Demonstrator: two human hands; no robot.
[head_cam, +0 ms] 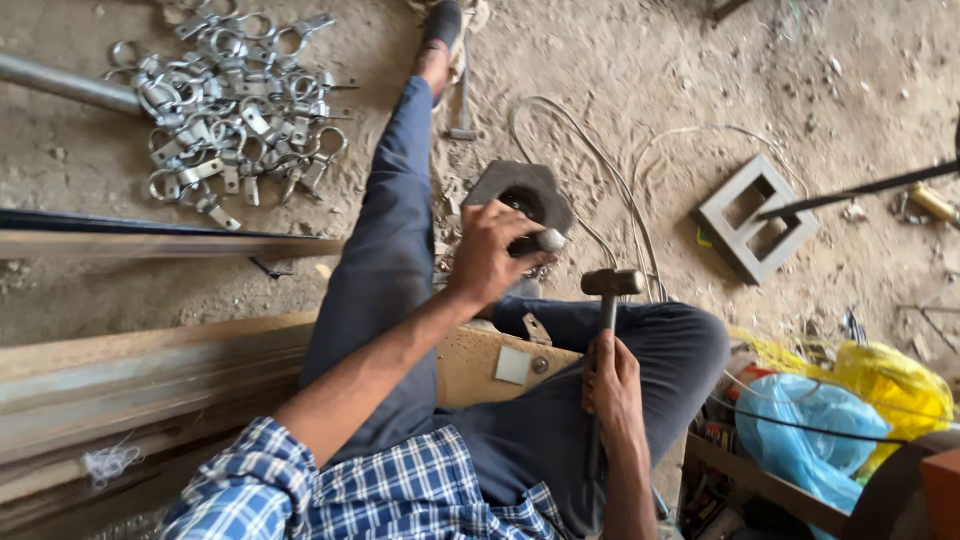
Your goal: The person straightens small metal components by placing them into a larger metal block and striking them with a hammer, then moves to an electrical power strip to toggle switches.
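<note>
- Left hand [492, 252], centre of frame: fingers curled around a short silvery metal piece [551, 240], pinched at the fingertips and pressed down onto a dark octagonal block [527, 192] resting on the dirt just above the hand.
- Right hand [612, 385], lower centre-right: closed in a full fist around the handle of a hammer [611, 283], gripped about mid-handle.
- Hammer handle running nearly vertical in the frame, head at its upper end, set crosswise.
- Key relation: hammer head just right of and slightly below the metal piece, near but apart; metal piece lying up and to the left of the right hand, with its free end poking right, toward the hammer.
- Left hand already on the piece, so clearly the nearer one; right hand well below it.
- Upper left: a heap of shiny metal clamps [235, 100] on the dirt beside a grey pipe [65, 82].
- Right of centre: a grey hollow block [757, 217] with two openings, pale cable looping nearby.
- Lower right: blue and yellow plastic bags [840, 415].
- Left edge: long wooden planks [130, 375].
</note>
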